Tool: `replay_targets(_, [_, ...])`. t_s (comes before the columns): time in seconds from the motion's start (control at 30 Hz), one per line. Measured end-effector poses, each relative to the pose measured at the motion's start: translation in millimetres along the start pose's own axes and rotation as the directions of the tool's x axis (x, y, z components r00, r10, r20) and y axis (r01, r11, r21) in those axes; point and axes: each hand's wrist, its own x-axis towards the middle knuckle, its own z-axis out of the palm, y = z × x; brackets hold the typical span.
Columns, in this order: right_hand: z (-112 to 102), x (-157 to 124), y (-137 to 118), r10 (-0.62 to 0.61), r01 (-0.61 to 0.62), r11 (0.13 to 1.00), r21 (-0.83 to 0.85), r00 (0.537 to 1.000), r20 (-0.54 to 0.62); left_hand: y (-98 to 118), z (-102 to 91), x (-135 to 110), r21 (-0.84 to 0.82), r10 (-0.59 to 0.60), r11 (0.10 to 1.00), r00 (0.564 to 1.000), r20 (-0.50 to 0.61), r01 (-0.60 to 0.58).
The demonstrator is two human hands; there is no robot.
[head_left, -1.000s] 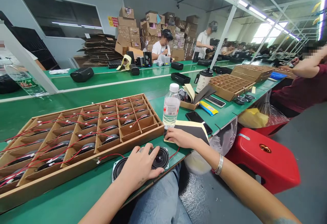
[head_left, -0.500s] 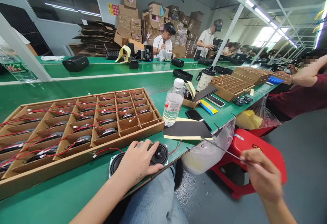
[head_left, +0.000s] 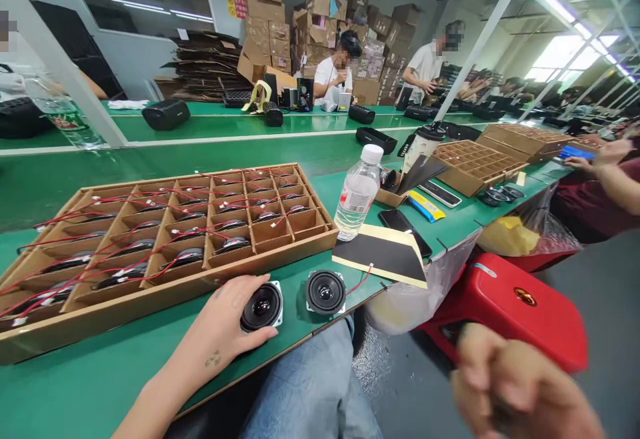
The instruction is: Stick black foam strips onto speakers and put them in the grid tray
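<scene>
Logging from my remote view: the right hand [head_left: 520, 385] blurs close to the lens, curled, whatever it holds unreadable; the left hand [head_left: 220, 322] lies open against a loudspeaker driver [head_left: 261, 307]. A second driver [head_left: 325, 291] sits just beside it, red wire trailing. The cardboard tray [head_left: 170, 283] beyond holds wired drivers in most cells; a few end cells stand empty.

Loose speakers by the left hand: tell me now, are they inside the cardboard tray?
No, one speaker touches the left hand and a second speaker lies beside it, both on the green bench, outside the cardboard tray.
</scene>
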Motion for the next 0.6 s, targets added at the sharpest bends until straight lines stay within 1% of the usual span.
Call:
replay_targets(0.03, [21,17,-1,-0.032,0.011,0.985,0.17,0.992,0.121,0,-1.1,-1,-0.02,-0.001,1.0,1.0,0.001,0.001])
replay_targets(0.07, [40,33,-1,-0.03,-0.03,0.963,0.266,0.975,0.219,1,-2.4,-3,-0.034,0.006,0.999,1.0,0.005,-0.006])
replay_targets(0.1, [58,48,-1,-0.036,-0.054,0.941,0.335,0.966,0.258,1,-4.0,-5,-0.041,0.019,0.999,1.0,0.008,-0.019])
replay_targets(0.17, [88,73,1,0.004,-0.12,0.901,0.417,0.963,0.269,2,-7.9,-12,-0.037,0.059,0.998,0.998,0.012,-0.058])
replay_targets(0.23, [110,94,4,0.072,-0.192,0.887,0.42,0.956,0.284,2,-13.0,-23,-0.022,0.08,0.997,0.997,0.015,-0.08])
replay_targets(0.3, [125,113,8,0.15,-0.276,0.891,0.362,0.929,0.338,2,-18.8,-33,-0.007,0.061,0.998,0.998,0.024,-0.061])
replay_targets(0.4, [141,137,12,0.271,-0.369,0.911,0.186,0.873,0.405,2,-24.9,-45,-0.055,0.003,0.998,0.997,0.076,0.001])
replay_targets(0.47, [148,152,14,0.326,-0.372,0.927,0.039,0.856,0.401,2,-24.2,-51,-0.141,-0.03,0.989,0.995,0.1,0.044])
replay_targets(0.5, [151,158,15,0.342,-0.359,0.933,-0.034,0.852,0.396,2,-22.3,-53,-0.187,-0.047,0.98,0.994,0.094,0.064])
replay_targets(0.6, [159,174,18,0.35,-0.286,0.934,-0.215,0.856,0.381,1,-12.5,-58,-0.295,-0.096,0.95,0.995,0.021,0.098])
